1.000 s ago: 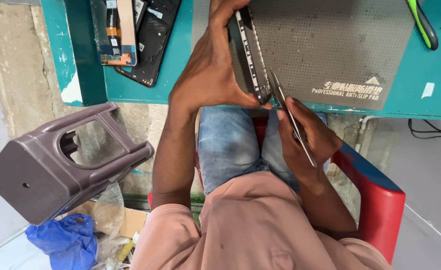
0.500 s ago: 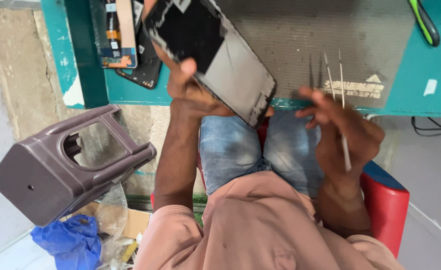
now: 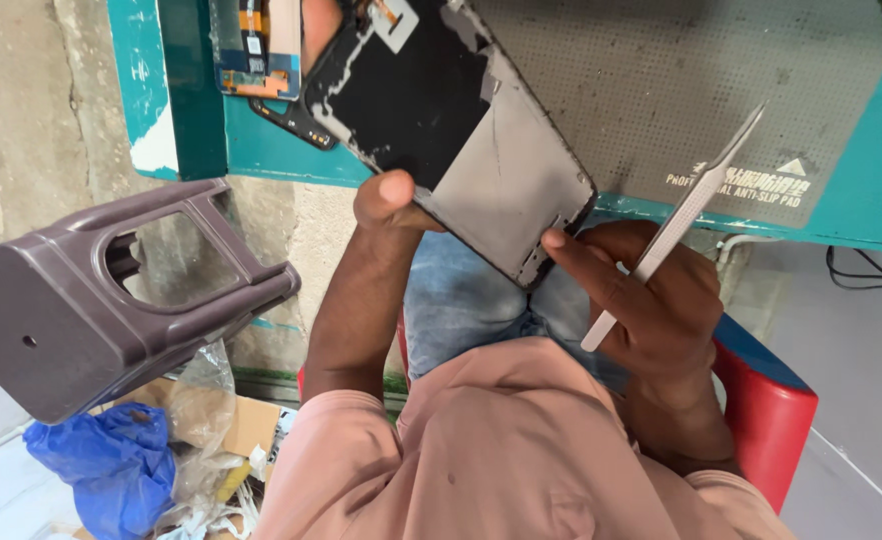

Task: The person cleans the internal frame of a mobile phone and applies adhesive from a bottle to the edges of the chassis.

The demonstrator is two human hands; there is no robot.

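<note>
Up close, left hand (image 3: pixel 386 200) grips phone frame (image 3: pixel 461 130); right hand (image 3: pixel 651 300) holds tweezers (image 3: pixel 676 220).

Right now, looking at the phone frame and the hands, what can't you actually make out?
All in the head view:
- Phone frame: top end cut off by the picture's upper edge.
- Left hand: only the thumb shows; the frame hides the fingers.
- Right hand: the spot where its fingertip meets the frame's lower corner is too small to read.
- Tweezers: lower end hidden in the palm.

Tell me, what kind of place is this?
Probably a phone repair bench. The left hand holds an opened phone, the right hand holds tweezers, and a grey mat and spare phone parts lie on the teal table.
</note>
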